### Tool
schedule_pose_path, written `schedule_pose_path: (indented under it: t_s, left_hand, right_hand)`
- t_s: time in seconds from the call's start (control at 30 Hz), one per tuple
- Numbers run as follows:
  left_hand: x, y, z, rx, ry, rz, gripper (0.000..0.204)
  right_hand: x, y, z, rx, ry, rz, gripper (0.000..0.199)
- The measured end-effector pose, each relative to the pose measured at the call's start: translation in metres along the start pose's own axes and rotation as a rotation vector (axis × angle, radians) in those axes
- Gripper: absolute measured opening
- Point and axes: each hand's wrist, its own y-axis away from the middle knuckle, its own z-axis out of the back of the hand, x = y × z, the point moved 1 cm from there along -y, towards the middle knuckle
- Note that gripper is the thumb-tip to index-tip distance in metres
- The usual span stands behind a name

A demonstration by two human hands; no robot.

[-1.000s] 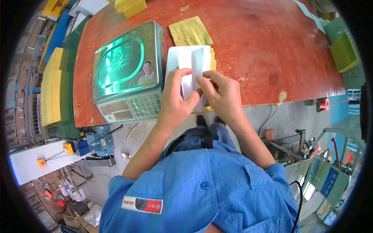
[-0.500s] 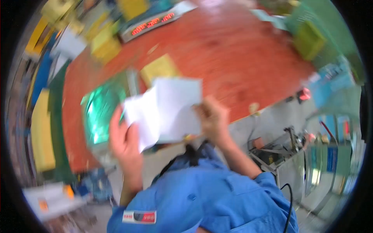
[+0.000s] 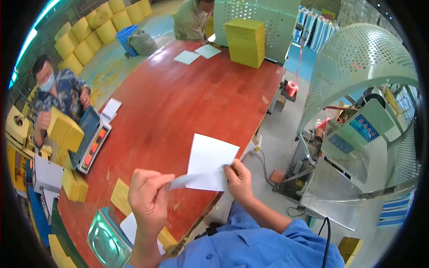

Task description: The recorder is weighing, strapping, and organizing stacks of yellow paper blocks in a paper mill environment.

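Two hands hold one white sheet of paper (image 3: 209, 161) in the air above the near edge of the red bench (image 3: 187, 102). The right hand (image 3: 239, 178) grips the sheet at its lower right corner, thumb on top and fingers closed behind it, so most of the paper stands up and to the left of that hand. The left hand (image 3: 149, 201) is closed in a pinch on a narrow strip or folded edge that runs off the lower left of the sheet; the paper thus lies between the two hands, up and to the right of the left one.

Below the left hand, on the bench, sits a scale with a shiny green-lit pan (image 3: 107, 241), with flat yellow packets (image 3: 120, 196) and a white slip just beside it. Farther off, a second scale with red digits (image 3: 94, 143) stands at the left edge, where another person holds a yellow stack (image 3: 65, 129). A tall yellow stack (image 3: 245, 41) rests at the far end of the bench.
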Motion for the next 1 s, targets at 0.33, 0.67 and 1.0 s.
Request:
schedule_pose_path:
  t_s: [0.33, 0.67, 1.0]
  left_hand:
    - [0.042, -0.286, -0.215, -0.055, 1.116, 0.482, 0.028]
    - [0.089, -0.487, -0.379, -0.167, 1.005, 0.497, 0.044]
    - [0.128, -0.511, -0.396, 0.110, 0.288, 0.386, 0.031]
  right_hand:
    - [0.012, -0.207, 0.113, -0.215, -0.251, -0.088, 0.017]
    - [0.005, -0.292, 0.143, -0.265, -0.172, -0.020, 0.012]
    - [0.009, -0.314, 0.143, -0.224, -0.247, -0.061, 0.017]
